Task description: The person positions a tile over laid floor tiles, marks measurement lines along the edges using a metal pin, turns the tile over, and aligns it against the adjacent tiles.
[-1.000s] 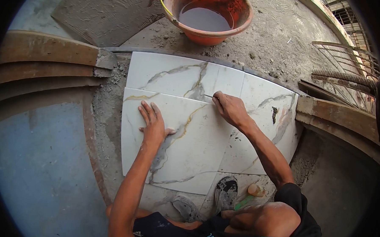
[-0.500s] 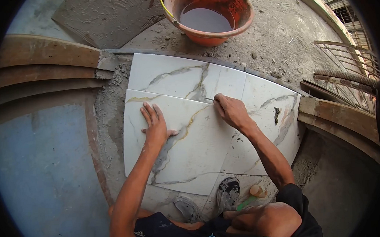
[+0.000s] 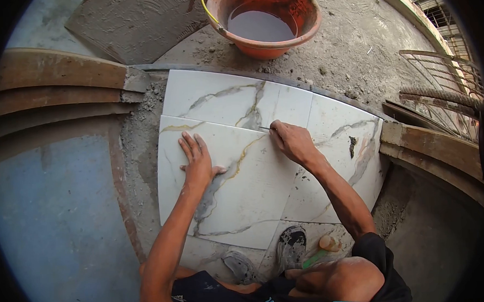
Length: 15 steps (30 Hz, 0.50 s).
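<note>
My left hand (image 3: 198, 166) lies flat with spread fingers on a white marbled tile (image 3: 254, 191). This tile overlaps another marbled tile (image 3: 212, 90) behind it. In my right hand (image 3: 290, 141) is a thin pointed tool (image 3: 264, 128), pinched near the upper tile's back edge, its tip on the seam between the two. The rest of the tool is hidden by my fingers. To the right lies a further marbled tile (image 3: 341, 141) with dark specks of mortar.
An orange basin (image 3: 267, 50) of cloudy water stands behind the tiles. Door-frame timbers rise left (image 3: 60, 72) and right (image 3: 442, 153). Rusty bars (image 3: 439, 96) lie at the right. A green-handled tool (image 3: 314, 258) is near my shoes (image 3: 291, 246).
The view has shifted slightly. My right hand and the thin tool have moved a little along the tile edge toward me; my left hand stays flat on the tile.
</note>
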Tool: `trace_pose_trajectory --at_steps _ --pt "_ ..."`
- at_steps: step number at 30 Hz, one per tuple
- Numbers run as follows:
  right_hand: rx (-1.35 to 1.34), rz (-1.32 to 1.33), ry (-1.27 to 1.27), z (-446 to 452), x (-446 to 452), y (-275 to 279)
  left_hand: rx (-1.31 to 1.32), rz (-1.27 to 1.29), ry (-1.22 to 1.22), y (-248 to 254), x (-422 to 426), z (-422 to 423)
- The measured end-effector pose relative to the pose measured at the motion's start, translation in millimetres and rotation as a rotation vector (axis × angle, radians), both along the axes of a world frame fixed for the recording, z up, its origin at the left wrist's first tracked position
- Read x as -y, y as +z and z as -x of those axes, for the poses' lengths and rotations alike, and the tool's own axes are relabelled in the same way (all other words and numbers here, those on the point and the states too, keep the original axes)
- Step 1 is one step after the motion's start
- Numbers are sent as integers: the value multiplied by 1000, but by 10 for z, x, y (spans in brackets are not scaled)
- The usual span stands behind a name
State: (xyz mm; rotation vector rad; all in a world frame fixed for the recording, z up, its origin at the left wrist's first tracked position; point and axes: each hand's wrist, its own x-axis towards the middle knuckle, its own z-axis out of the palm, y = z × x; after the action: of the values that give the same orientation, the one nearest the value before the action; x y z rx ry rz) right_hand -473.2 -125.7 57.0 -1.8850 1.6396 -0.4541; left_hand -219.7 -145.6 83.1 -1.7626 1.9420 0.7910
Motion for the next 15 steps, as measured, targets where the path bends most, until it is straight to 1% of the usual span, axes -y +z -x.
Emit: trace_pose_trajectory --at_steps 4,15 --pt "-4 27 18 -11 8 -39 -14 43 -19 -93 -29 -54" --pt "-22 51 57 -66 9 -29 -9 33 -6 -90 -17 -46"
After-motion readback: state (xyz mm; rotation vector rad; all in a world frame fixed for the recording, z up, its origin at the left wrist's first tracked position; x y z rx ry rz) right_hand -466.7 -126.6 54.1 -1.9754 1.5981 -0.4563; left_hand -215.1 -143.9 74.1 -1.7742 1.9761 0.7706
